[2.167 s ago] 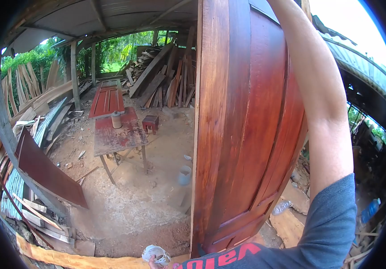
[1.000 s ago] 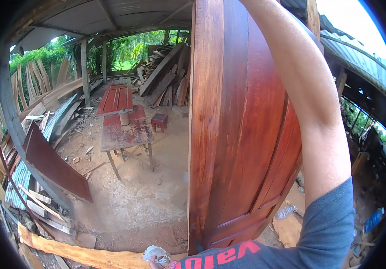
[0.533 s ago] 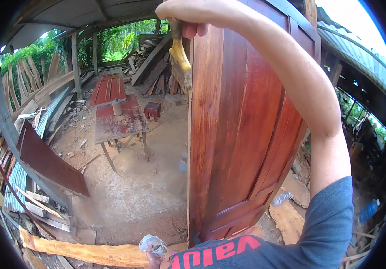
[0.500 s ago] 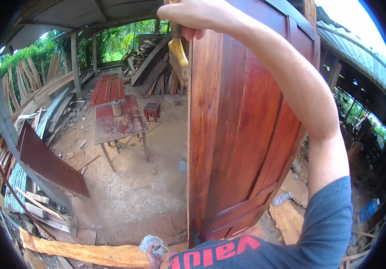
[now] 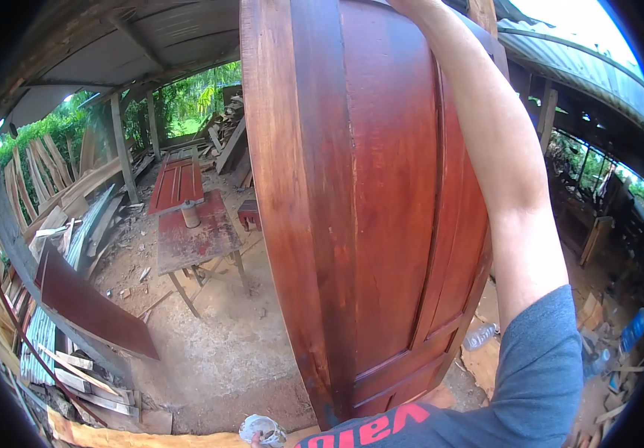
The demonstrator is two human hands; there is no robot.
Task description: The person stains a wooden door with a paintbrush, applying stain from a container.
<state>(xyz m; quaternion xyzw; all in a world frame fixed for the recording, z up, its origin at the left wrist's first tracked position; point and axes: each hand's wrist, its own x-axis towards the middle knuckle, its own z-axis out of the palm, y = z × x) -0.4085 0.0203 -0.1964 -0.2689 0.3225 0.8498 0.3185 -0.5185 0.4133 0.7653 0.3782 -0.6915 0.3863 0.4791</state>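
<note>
Beneath the metal roof (image 5: pixel 187 33), a stained surface (image 5: pixel 196 233) stands far left on the dirt floor (image 5: pixel 221 343). Near us, the panelled wooden door (image 5: pixel 389 187) stands upright, long axis vertical. Our left hand (image 5: pixel 256 440) curls closed on a whitish container (image 5: pixel 262 425); our right hand (image 5: pixel 412 4) is cropped, its grip unclear.

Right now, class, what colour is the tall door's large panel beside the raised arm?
The large panel is reddish brown, best seen in the head view.
</note>
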